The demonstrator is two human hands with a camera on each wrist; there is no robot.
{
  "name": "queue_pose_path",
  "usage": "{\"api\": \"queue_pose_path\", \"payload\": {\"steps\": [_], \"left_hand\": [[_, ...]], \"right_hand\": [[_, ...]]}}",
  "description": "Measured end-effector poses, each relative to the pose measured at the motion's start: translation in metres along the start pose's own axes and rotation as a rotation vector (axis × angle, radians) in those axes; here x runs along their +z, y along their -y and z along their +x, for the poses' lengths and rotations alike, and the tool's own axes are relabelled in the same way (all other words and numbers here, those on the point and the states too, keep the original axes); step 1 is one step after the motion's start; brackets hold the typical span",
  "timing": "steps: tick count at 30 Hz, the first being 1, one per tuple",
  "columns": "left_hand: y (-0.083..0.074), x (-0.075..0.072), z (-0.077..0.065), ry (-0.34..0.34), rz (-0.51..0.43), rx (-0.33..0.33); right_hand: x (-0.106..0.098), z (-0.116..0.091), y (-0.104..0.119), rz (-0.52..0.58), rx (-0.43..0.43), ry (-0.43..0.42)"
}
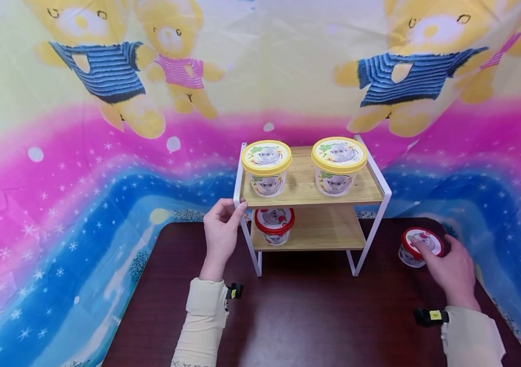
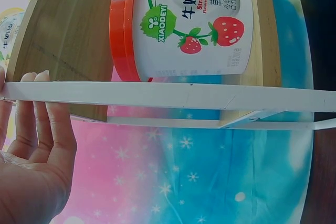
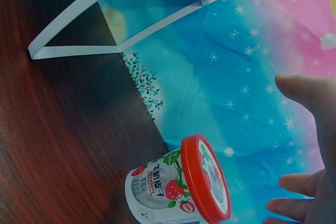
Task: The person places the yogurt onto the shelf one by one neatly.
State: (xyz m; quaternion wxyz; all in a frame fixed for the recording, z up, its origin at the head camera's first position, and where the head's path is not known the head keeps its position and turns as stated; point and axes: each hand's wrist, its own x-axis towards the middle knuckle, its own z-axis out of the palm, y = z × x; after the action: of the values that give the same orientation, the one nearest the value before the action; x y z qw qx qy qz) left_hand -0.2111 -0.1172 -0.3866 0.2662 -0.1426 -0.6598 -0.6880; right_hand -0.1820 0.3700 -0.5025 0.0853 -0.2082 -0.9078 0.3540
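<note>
My left hand (image 1: 222, 232) pinches the white metal frame (image 2: 173, 95) of a two-tier wooden shelf (image 1: 308, 196) at its front left corner, with fingertips (image 2: 42, 76) hooked around the bar. On the lower tier, close beside that hand, sits a red-lidded strawberry milk tub (image 1: 275, 227). Off to the right, my right hand (image 1: 454, 267) hovers over another red-lidded tub (image 1: 418, 247) on the table. In the right wrist view its thumb and fingers are spread, with a gap between them and that tub (image 3: 176, 182). The tub stands upright near the table's back right corner.
Two yellow-lidded tubs, one left (image 1: 267, 168) and one right (image 1: 338, 165), stand on the upper tier. The shelf rests at the back of a dark brown table (image 1: 297, 316). Behind hangs a cloth backdrop (image 1: 260, 66) printed with bears and snowflakes.
</note>
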Motion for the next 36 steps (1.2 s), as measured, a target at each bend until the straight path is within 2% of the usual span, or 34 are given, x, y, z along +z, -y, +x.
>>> {"api": "queue_pose_path", "payload": {"steps": [14,26,36], "left_hand": [[-0.001,-0.001,0.0,0.009,0.029,-0.018],[0.0,0.0,0.0,0.004,0.009,-0.014],[-0.001,0.0,0.0,0.005,0.011,-0.016]], "right_hand": [[-0.005,0.022,0.002,-0.05,-0.041,0.009],[-0.005,0.029,0.008,-0.047,0.009,0.036],[0.006,0.037,0.001,-0.068,0.079,0.072]]}}
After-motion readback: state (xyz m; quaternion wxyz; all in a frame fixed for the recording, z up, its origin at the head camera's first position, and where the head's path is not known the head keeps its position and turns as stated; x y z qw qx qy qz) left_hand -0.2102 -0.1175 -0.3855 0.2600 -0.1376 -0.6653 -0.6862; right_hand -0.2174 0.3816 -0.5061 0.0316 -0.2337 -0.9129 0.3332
